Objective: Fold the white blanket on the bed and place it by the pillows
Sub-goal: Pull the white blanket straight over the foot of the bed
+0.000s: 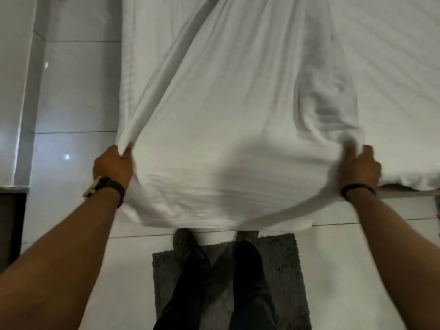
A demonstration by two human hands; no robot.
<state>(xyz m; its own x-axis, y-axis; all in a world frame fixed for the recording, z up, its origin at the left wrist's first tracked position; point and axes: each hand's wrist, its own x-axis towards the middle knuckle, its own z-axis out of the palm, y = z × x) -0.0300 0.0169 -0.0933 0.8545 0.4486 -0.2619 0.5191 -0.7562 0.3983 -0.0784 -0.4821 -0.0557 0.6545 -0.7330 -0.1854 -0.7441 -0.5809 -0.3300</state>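
At the foot of the bed [392,96], left hand [113,166] and right hand [360,169] each clench a blanket [219,129] corner, stretching it taut, apparently to square the first fold.

Glossy white tiled floor [71,91] w/ light glints; dark grey shaggy mat [283,270]; dark wooden cabinet [10,222] at left edge.

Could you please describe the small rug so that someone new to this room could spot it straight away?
Start at the bed, then drop to the pale tiled floor at its foot. The rug lies there under the person's shoes, a dark grey shaggy rectangle, the only dark patch on the tiles.
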